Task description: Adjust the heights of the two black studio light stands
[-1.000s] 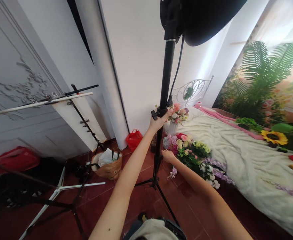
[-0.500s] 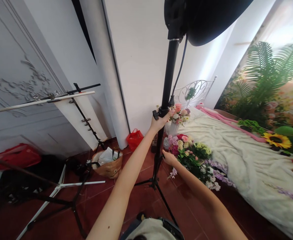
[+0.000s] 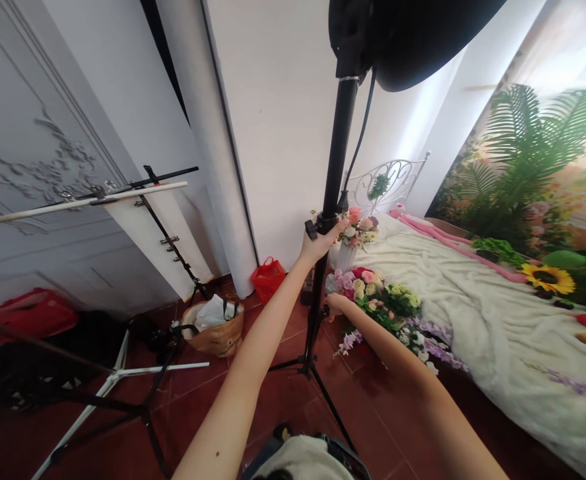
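A black light stand [image 3: 337, 147] rises upright in front of me, with a large black lamp head [image 3: 417, 40] on top and a cable [image 3: 367, 123] hanging beside the pole. My left hand [image 3: 317, 245] is wrapped round the pole just under the upper collar, whose black knob [image 3: 311, 230] sticks out to the left. Lower down, my right hand [image 3: 337, 305] is closed at a small black knob [image 3: 325, 311] on the pole's right side; its fingertips partly hide the knob. The stand's tripod legs [image 3: 329, 400] are spread on the red tiled floor.
Right of the stand are bunches of artificial flowers [image 3: 367, 283] and a bed with a cream blanket [image 3: 437, 280]. To the left stand a red bag [image 3: 267, 280], a woven basket [image 3: 217, 333], a white-legged stand [image 3: 117, 373] and a crossbar with clamps [image 3: 153, 193].
My right hand has turned slightly at the lower knob, with its wrist and forearm raised a little. The left hand keeps its grip on the pole. The view has shifted slightly.
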### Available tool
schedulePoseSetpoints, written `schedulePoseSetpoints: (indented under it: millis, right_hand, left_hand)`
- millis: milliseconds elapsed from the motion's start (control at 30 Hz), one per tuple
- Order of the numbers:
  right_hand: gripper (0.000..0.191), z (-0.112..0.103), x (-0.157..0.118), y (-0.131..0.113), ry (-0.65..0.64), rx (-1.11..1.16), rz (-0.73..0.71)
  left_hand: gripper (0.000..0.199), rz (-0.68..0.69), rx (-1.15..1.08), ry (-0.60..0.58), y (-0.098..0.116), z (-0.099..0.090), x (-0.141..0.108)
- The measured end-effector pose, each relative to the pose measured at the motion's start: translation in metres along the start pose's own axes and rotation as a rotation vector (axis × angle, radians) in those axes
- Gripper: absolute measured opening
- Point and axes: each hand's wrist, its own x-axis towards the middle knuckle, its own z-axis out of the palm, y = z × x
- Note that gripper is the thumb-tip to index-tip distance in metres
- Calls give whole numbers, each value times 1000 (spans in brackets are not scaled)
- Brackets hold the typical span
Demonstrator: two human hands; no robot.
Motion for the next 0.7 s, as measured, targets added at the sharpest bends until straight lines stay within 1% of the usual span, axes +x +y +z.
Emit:
schedulePoseSetpoints:
  millis: [67,133,233,300,367,467,567,633,700]
  right_hand:
    - [49,-1,-8,0,-30,-35,-3]
    - [45,-3,-15,-1,-31,-57,1]
    - [31,0,-29,-8,31,-78,25]
    - [23,7,-40,-15,97,-85,55]
    - [33,18,-52,-21,161,-87,87]
    - [49,38,-66,-27,315,-14,126]
    - [50,57,-72,-32,474,125,155]
    - [53,70,-72,-36,546,200,161]
    - [60,85,-72,-41,600,261,157]
  left_hand:
    - [38,-13,-11,0,-2,0,1]
    - [37,-21,-27,0,-4,1,1]
    - [35,-21,-41,-2,-5,0,2]
    - [35,-18,-39,-9,-7,0,2]
    - [35,-28,-37,-22,-11,-1,1]
    - [36,-58,-18,-34,-21,-1,-5]
    - [38,-73,49,-43,-36,-2,-18]
    - [37,-87,96,-54,-47,-2,-30]
    - [36,-121,122,-61,-59,-3,-44]
